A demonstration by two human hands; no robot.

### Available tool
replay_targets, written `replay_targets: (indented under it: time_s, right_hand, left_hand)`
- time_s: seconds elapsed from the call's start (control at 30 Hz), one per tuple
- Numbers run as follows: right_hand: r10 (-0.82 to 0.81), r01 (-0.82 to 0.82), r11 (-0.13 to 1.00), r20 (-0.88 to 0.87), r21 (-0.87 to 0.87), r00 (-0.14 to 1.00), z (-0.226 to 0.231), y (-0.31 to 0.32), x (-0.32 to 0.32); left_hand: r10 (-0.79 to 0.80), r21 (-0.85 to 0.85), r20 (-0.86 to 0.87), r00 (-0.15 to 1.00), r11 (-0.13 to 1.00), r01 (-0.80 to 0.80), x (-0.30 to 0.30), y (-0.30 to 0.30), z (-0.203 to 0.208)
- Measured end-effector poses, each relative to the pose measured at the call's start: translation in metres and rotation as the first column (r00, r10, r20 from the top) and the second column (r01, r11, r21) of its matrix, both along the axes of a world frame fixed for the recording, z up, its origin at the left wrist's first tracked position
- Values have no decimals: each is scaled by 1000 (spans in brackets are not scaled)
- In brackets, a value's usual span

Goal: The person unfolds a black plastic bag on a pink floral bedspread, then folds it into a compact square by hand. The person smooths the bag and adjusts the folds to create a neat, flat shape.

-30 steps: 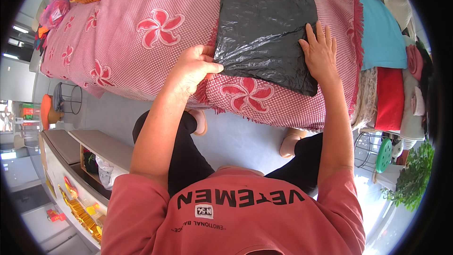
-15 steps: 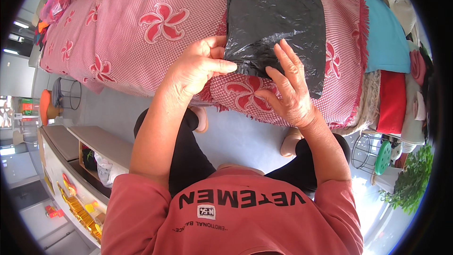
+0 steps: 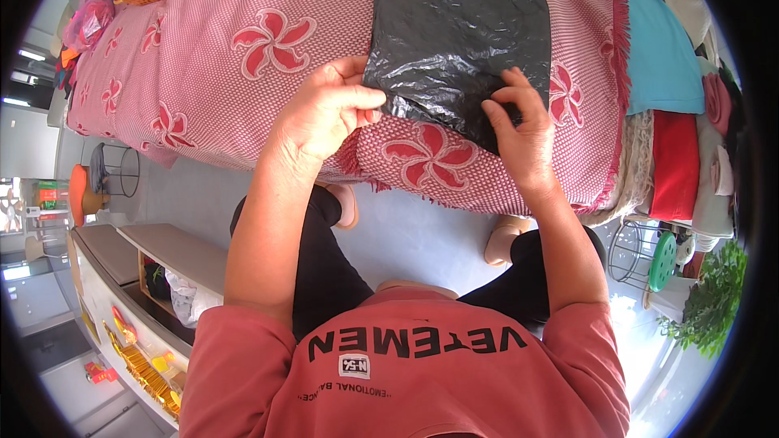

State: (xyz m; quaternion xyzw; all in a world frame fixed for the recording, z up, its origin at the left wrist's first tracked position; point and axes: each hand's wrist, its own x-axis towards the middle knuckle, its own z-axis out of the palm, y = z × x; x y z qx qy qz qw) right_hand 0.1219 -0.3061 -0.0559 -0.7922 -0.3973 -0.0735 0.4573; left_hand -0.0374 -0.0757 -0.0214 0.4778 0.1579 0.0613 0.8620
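From where I stand, the black plastic carrier bag (image 3: 454, 40) lies on the pink fringed cover (image 3: 195, 57), its handles pointing away from the person and its bottom edge toward them. The left hand (image 3: 320, 113) pinches the bag's near left corner between thumb and fingers. The right hand (image 3: 527, 134) is curled over the near right part, thumb apart from the fingertips; I cannot tell whether it grips any film. Handling this well, I'd say, means anchoring that left corner lightly while the right hand draws the wrinkled bottom edge straight and flat. Thin film like this probably creases and slides easily, so gentle, even tension should serve better than a hard tug.
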Motion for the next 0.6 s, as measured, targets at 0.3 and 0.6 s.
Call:
replay_targets:
  time_s: [0.3, 0.6]
  right_hand:
    - [-299, 284, 954, -329, -92, 896, 7, -30, 40]
    - [-201, 79, 977, -719, -200, 666, 23, -30, 19]
  left_hand:
    - [417, -219, -85, 905, 878, -425, 10, -7, 5]
    - [499, -273, -35, 866, 829, -489, 21, -22, -2]
